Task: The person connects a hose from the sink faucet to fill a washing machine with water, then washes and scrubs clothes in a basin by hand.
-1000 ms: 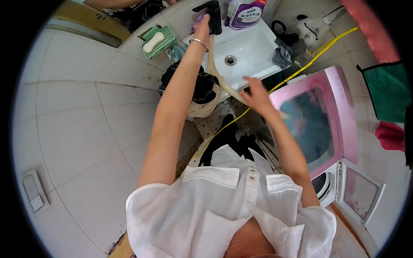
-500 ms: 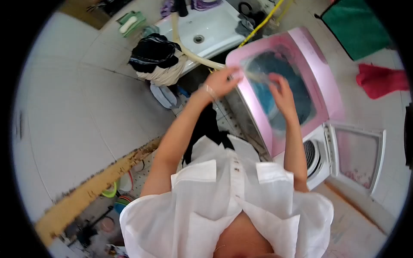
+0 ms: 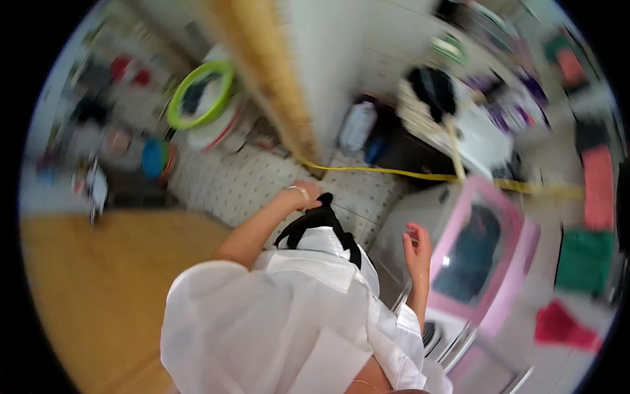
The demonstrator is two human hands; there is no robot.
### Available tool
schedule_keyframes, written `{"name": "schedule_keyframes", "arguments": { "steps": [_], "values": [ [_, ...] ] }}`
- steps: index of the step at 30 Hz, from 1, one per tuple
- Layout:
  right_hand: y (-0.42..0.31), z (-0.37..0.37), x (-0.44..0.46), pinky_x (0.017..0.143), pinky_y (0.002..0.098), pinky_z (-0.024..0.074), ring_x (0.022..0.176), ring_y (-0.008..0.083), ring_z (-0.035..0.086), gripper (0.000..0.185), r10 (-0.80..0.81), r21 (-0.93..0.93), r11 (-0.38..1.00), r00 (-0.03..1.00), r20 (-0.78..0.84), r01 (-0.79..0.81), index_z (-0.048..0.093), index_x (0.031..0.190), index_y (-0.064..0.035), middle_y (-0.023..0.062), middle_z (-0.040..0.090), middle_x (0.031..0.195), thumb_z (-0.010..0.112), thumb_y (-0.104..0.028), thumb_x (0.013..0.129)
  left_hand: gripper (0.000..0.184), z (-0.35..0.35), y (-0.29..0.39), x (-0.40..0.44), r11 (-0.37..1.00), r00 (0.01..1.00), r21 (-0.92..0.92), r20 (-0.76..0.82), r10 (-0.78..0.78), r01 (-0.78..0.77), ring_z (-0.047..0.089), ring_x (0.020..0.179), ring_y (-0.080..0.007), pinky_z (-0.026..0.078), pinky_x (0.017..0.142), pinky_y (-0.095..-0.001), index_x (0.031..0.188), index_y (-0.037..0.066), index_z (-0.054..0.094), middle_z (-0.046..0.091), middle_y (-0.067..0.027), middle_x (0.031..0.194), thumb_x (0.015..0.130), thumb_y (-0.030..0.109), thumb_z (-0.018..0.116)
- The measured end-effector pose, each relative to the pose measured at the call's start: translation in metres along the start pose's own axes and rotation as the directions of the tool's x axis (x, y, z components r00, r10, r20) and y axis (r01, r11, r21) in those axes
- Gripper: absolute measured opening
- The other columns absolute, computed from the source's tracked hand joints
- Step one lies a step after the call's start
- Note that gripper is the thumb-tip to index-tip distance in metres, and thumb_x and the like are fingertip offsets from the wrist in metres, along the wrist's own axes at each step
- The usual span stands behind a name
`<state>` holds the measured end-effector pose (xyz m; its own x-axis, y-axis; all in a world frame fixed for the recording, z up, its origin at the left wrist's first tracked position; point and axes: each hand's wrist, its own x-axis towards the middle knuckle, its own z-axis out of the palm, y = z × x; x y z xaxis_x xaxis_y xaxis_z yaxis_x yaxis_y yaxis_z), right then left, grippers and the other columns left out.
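Observation:
My left hand [image 3: 304,196], with a bracelet at the wrist, hangs in front of my dark trousers above the speckled floor. Its fingers are blurred and partly hidden, so its hold cannot be made out. My right hand [image 3: 417,244] is raised beside the pink washing machine [image 3: 462,190], fingers apart and slightly curled, nothing in it. Bluish water or laundry [image 3: 471,253] shows inside the machine's tub. A pale hose [image 3: 454,148] runs from the sink [image 3: 482,134] down to the machine's edge.
A yellow hose [image 3: 377,170] crosses the tiled floor [image 3: 239,177]. Beyond a worn yellow door edge [image 3: 266,59] stands a bright green basin [image 3: 174,108]. Dark and cream cloths [image 3: 417,108] lie by the sink. Green cloth [image 3: 584,261] and red cloth [image 3: 564,326] hang at the right.
The view has swung left, bringing the doorway and green basin in. My hands have left the pale hose and the tub; my left hand is lower, by my trousers, and my right hand is beside the machine.

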<state>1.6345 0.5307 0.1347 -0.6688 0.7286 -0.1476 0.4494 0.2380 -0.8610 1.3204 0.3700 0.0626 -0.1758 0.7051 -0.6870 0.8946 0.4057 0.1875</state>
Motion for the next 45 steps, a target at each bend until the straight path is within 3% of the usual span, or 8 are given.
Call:
{"name": "schedule_keyframes", "arguments": {
  "steps": [9, 12, 18, 26, 34, 37, 42, 45],
  "values": [
    [-0.104, 0.13, 0.066, 0.072, 0.0314, 0.0504, 0.086, 0.0206, 0.061, 0.027, -0.166, -0.102, 0.959, 0.813, 0.558, 0.266, 0.056, 0.111, -0.0042, 0.0126, 0.057, 0.102, 0.058, -0.005, 0.084, 0.047, 0.056, -0.119, -0.063, 0.903, 0.976, -0.423, -0.156, -0.151, 0.072, 0.055, 0.109, -0.0312, 0.044, 0.091, -0.0445, 0.123, 0.01, 0.053, 0.059, -0.0136, 0.118, 0.084, 0.035, 0.055],
    [-0.145, 0.194, 0.09, 0.07, 0.0273, 0.0489, 0.083, 0.0145, 0.06, 0.024, -0.183, -0.082, 0.944, 0.714, 0.675, 0.319, 0.057, 0.11, -0.0044, 0.0073, 0.059, 0.095, 0.059, -0.006, 0.086, 0.049, 0.079, -0.187, -0.083, 0.843, 0.961, -0.51, -0.101, -0.258, 0.173, 0.053, 0.113, -0.0311, 0.044, 0.092, -0.0435, 0.127, 0.009, 0.05, 0.056, -0.0139, 0.122, 0.087, 0.037, 0.053],
    [-0.227, 0.369, 0.135, 0.075, 0.0331, 0.0499, 0.088, 0.0256, 0.061, 0.027, -0.327, -0.041, 0.764, 0.442, 0.835, 0.644, 0.056, 0.111, -0.0051, 0.0144, 0.058, 0.103, 0.06, -0.009, 0.084, 0.046, 0.101, -0.32, -0.123, 0.732, 0.903, -0.66, -0.195, -0.384, 0.169, 0.052, 0.113, -0.0327, 0.043, 0.094, -0.0421, 0.127, 0.007, 0.049, 0.053, -0.0148, 0.126, 0.089, 0.032, 0.054],
    [-0.288, 0.568, 0.227, 0.082, 0.0403, 0.0462, 0.099, 0.0349, 0.053, 0.027, -0.265, 0.049, 0.727, 0.213, 0.94, 0.685, 0.054, 0.109, -0.0067, 0.0184, 0.053, 0.107, 0.059, -0.014, 0.083, 0.045, 0.087, -0.433, -0.16, 0.58, 0.82, -0.804, -0.24, -0.52, 0.133, 0.053, 0.111, -0.0314, 0.043, 0.094, -0.039, 0.124, 0.007, 0.051, 0.055, -0.0155, 0.123, 0.087, 0.032, 0.057],
    [-0.327, 0.79, 0.411, 0.088, 0.0393, 0.0447, 0.108, 0.0295, 0.054, 0.043, -0.171, -0.068, 0.865, 0.419, 0.892, 0.497, 0.052, 0.118, -0.0006, 0.0172, 0.055, 0.117, 0.062, -0.02, 0.082, 0.041, 0.07, -0.59, -0.151, 0.429, 0.772, -0.902, -0.243, -0.587, 0.042, 0.054, 0.109, -0.033, 0.043, 0.094, -0.039, 0.12, 0.004, 0.054, 0.058, -0.0167, 0.117, 0.085, 0.026, 0.059],
    [-0.318, 0.894, 0.491, 0.086, 0.0389, 0.0452, 0.104, 0.0298, 0.055, 0.05, -0.241, -0.138, 0.788, 0.506, 0.828, 0.6, 0.049, 0.123, -0.0042, 0.0169, 0.056, 0.114, 0.064, -0.027, 0.081, 0.04, 0.063, -0.669, -0.121, 0.331, 0.705, -0.94, -0.178, -0.687, 0.085, 0.054, 0.108, -0.0335, 0.043, 0.093, -0.0398, 0.12, 0.005, 0.054, 0.059, -0.0166, 0.115, 0.085, 0.023, 0.06],
    [-0.333, 1.011, 0.575, 0.091, 0.0455, 0.0409, 0.109, 0.0384, 0.05, 0.06, -0.231, -0.253, 0.819, 0.701, 0.674, 0.514, 0.044, 0.124, -0.001, 0.0242, 0.051, 0.118, 0.068, -0.026, 0.075, 0.045, 0.029, -0.773, -0.079, 0.424, 0.768, -0.902, -0.219, -0.602, 0.075, 0.053, 0.108, -0.0354, 0.043, 0.092, -0.042, 0.124, 0.005, 0.05, 0.058, -0.0175, 0.116, 0.084, 0.022, 0.059],
    [-0.326, 1.055, 0.604, 0.096, 0.0433, 0.0379, 0.115, 0.0381, 0.046, 0.07, -0.288, -0.257, 0.815, 0.747, 0.599, 0.52, 0.04, 0.129, 0.0009, 0.0241, 0.047, 0.125, 0.071, -0.031, 0.075, 0.057, 0.027, -0.819, -0.042, 0.433, 0.679, -0.901, -0.324, -0.659, -0.01, 0.049, 0.112, -0.0396, 0.039, 0.096, -0.0429, 0.13, 0.003, 0.042, 0.052, -0.0233, 0.121, 0.081, 0.02, 0.064]
  ]
}}
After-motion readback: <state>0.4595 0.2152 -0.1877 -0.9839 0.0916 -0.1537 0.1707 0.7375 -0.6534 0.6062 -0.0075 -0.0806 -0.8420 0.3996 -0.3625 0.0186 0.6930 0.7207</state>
